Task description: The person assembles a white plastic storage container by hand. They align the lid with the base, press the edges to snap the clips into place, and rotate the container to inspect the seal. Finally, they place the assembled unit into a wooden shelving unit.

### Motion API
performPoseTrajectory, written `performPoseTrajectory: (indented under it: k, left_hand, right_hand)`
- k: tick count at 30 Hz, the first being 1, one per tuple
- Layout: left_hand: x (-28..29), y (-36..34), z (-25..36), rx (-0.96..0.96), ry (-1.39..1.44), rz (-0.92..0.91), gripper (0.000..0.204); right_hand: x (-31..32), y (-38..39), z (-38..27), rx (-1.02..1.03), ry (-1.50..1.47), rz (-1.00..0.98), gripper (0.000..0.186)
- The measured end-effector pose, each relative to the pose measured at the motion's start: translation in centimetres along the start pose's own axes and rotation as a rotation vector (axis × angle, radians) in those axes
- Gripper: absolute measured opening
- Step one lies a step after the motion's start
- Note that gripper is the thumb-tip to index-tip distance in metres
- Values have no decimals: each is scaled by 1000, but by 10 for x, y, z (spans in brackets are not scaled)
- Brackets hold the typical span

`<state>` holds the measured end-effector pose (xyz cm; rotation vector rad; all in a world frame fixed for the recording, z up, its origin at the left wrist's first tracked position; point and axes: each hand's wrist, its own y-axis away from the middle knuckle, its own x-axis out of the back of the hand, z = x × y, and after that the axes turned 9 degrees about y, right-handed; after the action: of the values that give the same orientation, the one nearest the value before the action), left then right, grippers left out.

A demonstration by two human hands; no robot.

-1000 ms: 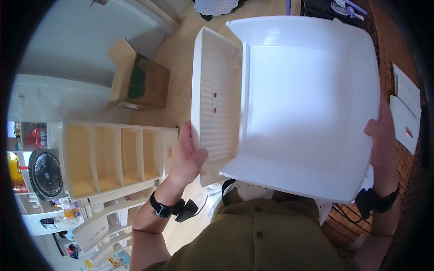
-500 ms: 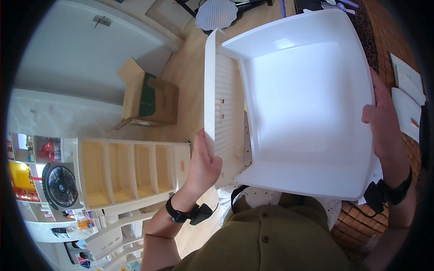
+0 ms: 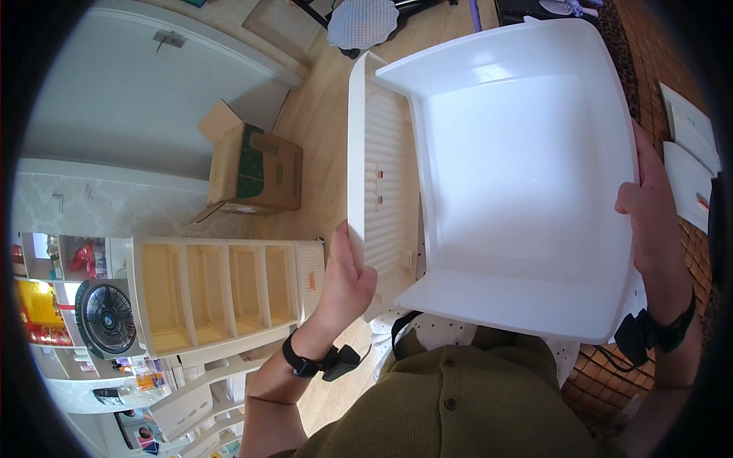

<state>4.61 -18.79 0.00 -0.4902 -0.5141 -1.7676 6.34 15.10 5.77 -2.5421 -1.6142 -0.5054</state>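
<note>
In front of my chest I hold a large white plastic drawer bin [image 3: 519, 175], its hollow side facing me. My right hand [image 3: 653, 217] grips its right wall, thumb over the rim and fingers behind. My left hand [image 3: 347, 278] is closed on the lower edge of a cream drawer front panel [image 3: 393, 191]. The panel stands on edge along the bin's left side, its ribbed inner face turned to the bin. They lie close together at the top; whether they are joined there I cannot tell.
At left is a cream drawer cabinet frame [image 3: 229, 244] with open compartments, beside a black fan [image 3: 107, 318]. An opened cardboard box [image 3: 263, 168] sits on the wooden floor. White panels [image 3: 691, 172] lie on the brown woven mat at right. A stool [image 3: 363, 23] stands at the top.
The bin and panel have shifted very slightly to the right, with the panel's ribbed face turned a little more into view. Both hands keep their grip.
</note>
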Motion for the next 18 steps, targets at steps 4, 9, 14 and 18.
performPoseTrajectory:
  k: [4, 9, 14, 18]
  left_hand:
    - [0, 1, 5, -17, -110, -21, 73]
    - [-5, -5, 3, -150, -135, -119, 87]
    - [-3, -7, 4, -92, -100, -184, 92]
    - [-2, -3, 2, -13, -67, -233, 96]
  right_hand:
    - [0, 2, -1, -20, 66, 10, 86]
    - [2, 2, 2, -1, 28, -36, 86]
    - [9, -1, 16, 44, 20, -54, 81]
    - [20, -6, 30, 50, 271, -101, 86]
